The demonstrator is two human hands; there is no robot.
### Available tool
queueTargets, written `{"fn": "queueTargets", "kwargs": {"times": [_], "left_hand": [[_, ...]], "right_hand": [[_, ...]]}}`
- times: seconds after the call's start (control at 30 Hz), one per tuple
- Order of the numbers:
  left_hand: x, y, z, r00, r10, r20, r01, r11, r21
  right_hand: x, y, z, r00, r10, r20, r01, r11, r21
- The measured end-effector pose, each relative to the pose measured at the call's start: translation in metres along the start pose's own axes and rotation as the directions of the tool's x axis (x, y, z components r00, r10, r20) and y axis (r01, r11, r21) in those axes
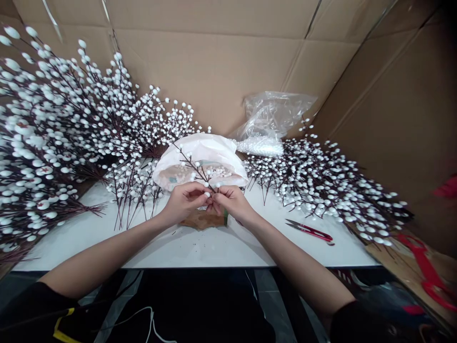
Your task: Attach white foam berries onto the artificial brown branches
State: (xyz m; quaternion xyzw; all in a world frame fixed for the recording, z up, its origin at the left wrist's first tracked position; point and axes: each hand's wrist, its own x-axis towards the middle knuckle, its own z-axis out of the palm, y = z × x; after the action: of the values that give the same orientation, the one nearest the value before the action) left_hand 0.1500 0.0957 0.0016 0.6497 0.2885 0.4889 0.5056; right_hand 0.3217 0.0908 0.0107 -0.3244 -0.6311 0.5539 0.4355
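Observation:
Over the table, my left hand [183, 202] and my right hand [233, 202] meet, fingers pinched close together. A thin brown artificial berry branch [197, 167] slants up and left from my right hand's fingertips, most of its twigs bare. At my left fingertips is a small white berry [207, 194], against the branch's lower part. Whether the berry is fixed to a twig I cannot tell. Just behind the hands lies an open white bag [203, 143] with loose white berries [219, 171] inside. Beneath the hands is a brown patch [202, 220] on the white table [160, 252].
Large bunches of white-berried branches [71, 109] are heaped at the left, and another pile [321, 176] lies at the right. Red thread snips [310, 231] rest on the tabletop. Red-handled scissors [426, 267] sit far right. A clear plastic bag [274, 114] stands against the cardboard wall [214, 62].

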Motion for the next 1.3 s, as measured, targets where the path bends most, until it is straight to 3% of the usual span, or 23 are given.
{"fn": "queueTargets", "kwargs": {"times": [0.23,0.5,0.97,1.13,1.3], "left_hand": [[0.001,0.002,0.001,0.997,0.046,0.069,-0.044,0.998,-0.044],[0.0,0.002,0.002,0.999,0.023,0.034,-0.02,0.996,-0.084],[0.001,0.008,0.006,0.995,0.094,0.016,-0.093,0.995,-0.029],[0.002,0.005,0.004,1.0,0.016,0.003,-0.016,1.0,-0.022],[0.003,0.001,0.007,0.989,-0.089,-0.117,0.076,0.991,-0.112]], "right_hand": [[0.002,0.001,-0.001,1.0,-0.006,0.005,0.006,1.0,0.019],[0.002,0.003,0.001,0.999,-0.031,-0.011,0.031,0.999,0.025],[0.003,0.006,-0.001,0.997,-0.075,0.004,0.074,0.995,0.064],[0.009,0.014,-0.002,0.994,-0.098,-0.042,0.099,0.995,0.017],[0.009,0.02,0.0,0.984,-0.141,-0.11,0.116,0.971,-0.21]]}}
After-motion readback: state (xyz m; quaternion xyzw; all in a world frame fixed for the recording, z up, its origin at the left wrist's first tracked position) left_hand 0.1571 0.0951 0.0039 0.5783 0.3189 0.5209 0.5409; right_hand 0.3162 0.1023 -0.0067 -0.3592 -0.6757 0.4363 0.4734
